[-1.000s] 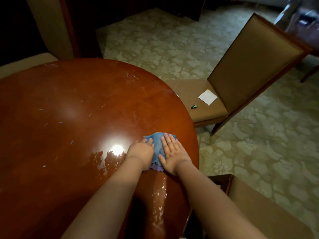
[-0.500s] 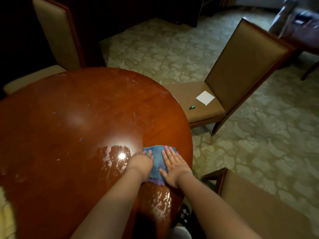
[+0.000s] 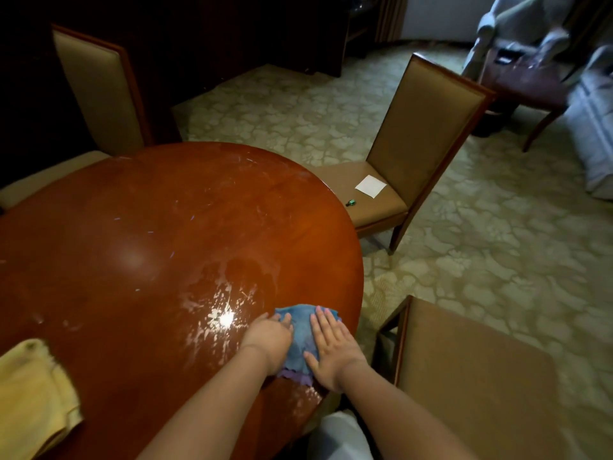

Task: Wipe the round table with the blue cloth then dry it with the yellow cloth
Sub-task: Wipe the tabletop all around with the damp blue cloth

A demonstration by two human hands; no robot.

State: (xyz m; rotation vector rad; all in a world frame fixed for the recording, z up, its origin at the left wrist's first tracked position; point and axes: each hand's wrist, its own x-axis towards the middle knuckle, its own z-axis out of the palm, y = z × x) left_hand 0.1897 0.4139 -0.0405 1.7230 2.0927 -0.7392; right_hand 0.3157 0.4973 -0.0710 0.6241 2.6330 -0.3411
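Floor: a pale green-beige carpet with a floral pattern is seen across the room.
Seating: a tan upholstered chair with a wooden frame is placed at the right; a white paper and a small green object are laid on its seat.
Second chair: it is set at the far left, against dark furniture.
Near right: another tan chair is partly seen.
Far right: a dark side table is set beside white-covered furniture.
Light: the room is dimly lit.
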